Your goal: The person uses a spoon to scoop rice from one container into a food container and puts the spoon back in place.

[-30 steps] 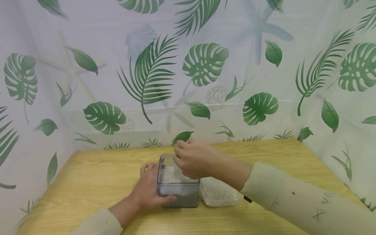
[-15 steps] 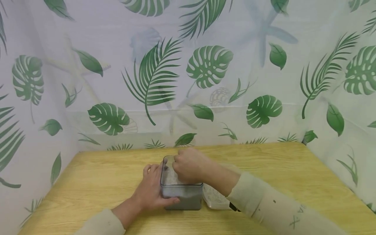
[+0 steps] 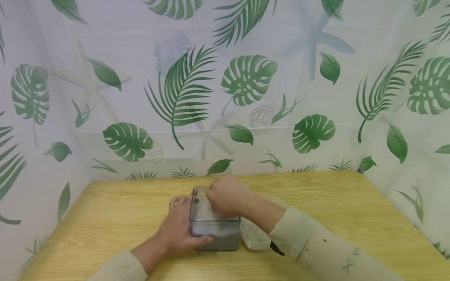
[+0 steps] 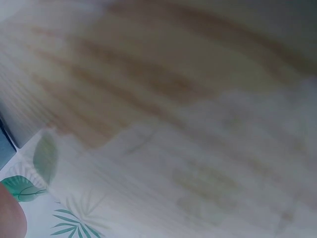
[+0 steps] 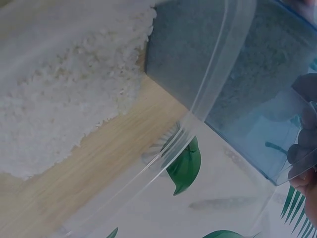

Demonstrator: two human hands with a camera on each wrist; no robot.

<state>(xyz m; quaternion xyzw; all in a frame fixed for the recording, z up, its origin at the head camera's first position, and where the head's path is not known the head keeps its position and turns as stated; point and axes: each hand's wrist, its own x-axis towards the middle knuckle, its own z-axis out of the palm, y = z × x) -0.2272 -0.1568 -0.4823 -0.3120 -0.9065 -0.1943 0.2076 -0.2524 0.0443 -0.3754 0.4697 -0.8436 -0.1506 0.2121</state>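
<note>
A square, see-through bluish container stands on the table in the head view, with pale grains inside. My left hand grips its left side, thumb across the front and fingers toward the back. In the right wrist view, those fingers press against the container's wall. My right hand is curled at the container's opening, over the grains; its fingertips are hidden and I cannot tell what they hold. Close beside the container, partly under my right forearm, sits a clear plastic tub of white rice-like grains.
A wood-grain table lies under everything. Behind and around it hangs a white leaf-print cloth. A small black object shows at the right sleeve. The left wrist view is mostly blurred.
My right hand has come down lower into the container's opening, its forearm shifting left over the tub. My left hand keeps its grip. The head view has shifted slightly.
</note>
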